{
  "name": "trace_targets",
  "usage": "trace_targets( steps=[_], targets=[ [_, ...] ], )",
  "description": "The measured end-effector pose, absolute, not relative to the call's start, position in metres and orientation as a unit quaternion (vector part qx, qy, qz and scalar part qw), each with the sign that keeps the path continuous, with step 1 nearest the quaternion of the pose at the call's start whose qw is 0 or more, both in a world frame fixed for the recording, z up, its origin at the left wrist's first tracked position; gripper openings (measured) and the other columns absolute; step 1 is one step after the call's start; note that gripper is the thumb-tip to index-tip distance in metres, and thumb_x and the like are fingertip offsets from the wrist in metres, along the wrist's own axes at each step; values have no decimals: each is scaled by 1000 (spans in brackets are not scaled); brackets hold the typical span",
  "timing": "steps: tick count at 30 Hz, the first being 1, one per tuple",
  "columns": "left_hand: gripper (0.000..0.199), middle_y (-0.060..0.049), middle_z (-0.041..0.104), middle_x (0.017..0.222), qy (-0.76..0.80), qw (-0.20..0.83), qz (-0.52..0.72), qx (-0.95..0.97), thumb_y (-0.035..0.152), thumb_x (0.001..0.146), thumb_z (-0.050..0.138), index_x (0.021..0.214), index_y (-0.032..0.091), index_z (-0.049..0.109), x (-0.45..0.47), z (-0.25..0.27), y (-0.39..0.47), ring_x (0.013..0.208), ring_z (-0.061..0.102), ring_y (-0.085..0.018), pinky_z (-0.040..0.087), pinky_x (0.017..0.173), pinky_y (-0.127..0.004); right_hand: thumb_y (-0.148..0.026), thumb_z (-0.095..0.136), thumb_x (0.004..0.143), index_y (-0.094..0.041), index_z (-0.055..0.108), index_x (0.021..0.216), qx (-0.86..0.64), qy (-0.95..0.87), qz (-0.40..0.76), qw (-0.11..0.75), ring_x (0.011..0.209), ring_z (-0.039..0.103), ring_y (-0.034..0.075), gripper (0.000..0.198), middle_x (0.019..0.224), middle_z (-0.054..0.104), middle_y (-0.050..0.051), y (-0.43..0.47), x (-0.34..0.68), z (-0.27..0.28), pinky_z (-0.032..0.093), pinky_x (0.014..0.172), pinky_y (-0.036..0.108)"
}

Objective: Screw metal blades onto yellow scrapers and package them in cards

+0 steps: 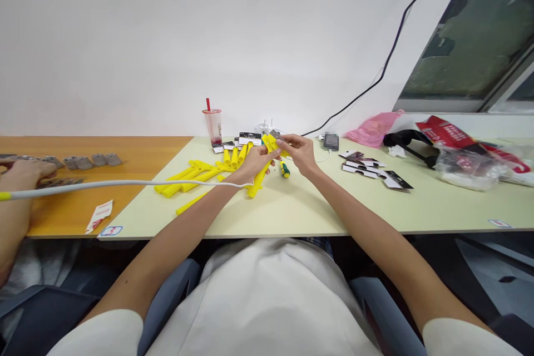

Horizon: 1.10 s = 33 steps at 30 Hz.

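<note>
The left hand [255, 164] and right hand [299, 150] are together above the bench [312, 208], both closed on one yellow handle [257, 182]. The left grips its body; the right pinches near the upper end, where a grey blade [276, 134] shows. How the blade sits in the handle is hard to make out behind the fingers. The handle slants, its lower end towards the person. Just beside it lies a green-and-yellow tool [285, 170]. A loose pile of yellow pieces [200, 176] lies to the left, a cup [213, 124] behind it. To the right are cards [362, 168] and a pink bag [372, 128].
</note>
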<state>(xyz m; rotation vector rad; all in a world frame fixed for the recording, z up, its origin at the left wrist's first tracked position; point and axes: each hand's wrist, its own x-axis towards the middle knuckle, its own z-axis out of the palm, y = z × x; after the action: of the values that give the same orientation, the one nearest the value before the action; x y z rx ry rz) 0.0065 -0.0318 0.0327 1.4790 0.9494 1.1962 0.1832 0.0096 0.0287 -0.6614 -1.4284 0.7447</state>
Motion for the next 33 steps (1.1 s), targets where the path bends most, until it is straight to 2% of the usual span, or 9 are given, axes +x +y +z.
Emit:
trace_targets(
  steps=[3, 10, 14, 18, 26, 33],
  targets=[
    [53, -15, 81, 112, 389, 489, 493, 605, 60, 81, 98, 98, 16, 73, 6, 31, -31, 77, 63, -14, 47, 53, -24, -66, 101, 67, -23, 87, 86, -296, -626, 328, 642, 81, 71, 23, 49, 91, 82, 6, 10, 184, 29, 61, 74, 38],
    [48, -15, 82, 111, 392, 493, 499, 595, 54, 82, 98, 95, 16, 73, 7, 33, -32, 76, 63, -14, 44, 51, -23, -79, 88, 81, -23, 80, 82, -281, -668, 307, 617, 81, 65, 22, 57, 86, 76, 4, 7, 184, 29, 55, 73, 36],
    [46, -15, 81, 111, 394, 493, 497, 596, 53, 84, 97, 95, 16, 73, 7, 33, -32, 76, 63, -14, 44, 52, -23, -82, 85, 82, -23, 79, 81, -272, -676, 310, 611, 79, 61, 20, 59, 85, 73, 4, 7, 182, 28, 52, 73, 35],
    [46, -15, 82, 112, 394, 489, 490, 604, 55, 85, 96, 96, 16, 73, 7, 32, -31, 79, 64, -15, 46, 54, -23, -81, 87, 82, -24, 81, 87, -280, -675, 297, 615, 80, 63, 21, 57, 88, 76, 5, 6, 182, 28, 54, 75, 36],
    [43, -15, 81, 112, 389, 495, 490, 603, 53, 88, 93, 97, 16, 73, 9, 32, -33, 80, 65, -15, 48, 54, -25, -75, 86, 85, -24, 78, 86, -276, -676, 299, 615, 76, 61, 19, 52, 85, 73, 3, 7, 183, 27, 52, 73, 35],
    [38, -15, 81, 113, 390, 501, 500, 590, 49, 92, 90, 100, 16, 72, 10, 35, -34, 79, 65, -15, 46, 54, -24, -63, 86, 86, -23, 82, 93, -291, -669, 296, 616, 84, 67, 22, 41, 93, 79, 5, 9, 183, 26, 58, 80, 38]
  ],
)
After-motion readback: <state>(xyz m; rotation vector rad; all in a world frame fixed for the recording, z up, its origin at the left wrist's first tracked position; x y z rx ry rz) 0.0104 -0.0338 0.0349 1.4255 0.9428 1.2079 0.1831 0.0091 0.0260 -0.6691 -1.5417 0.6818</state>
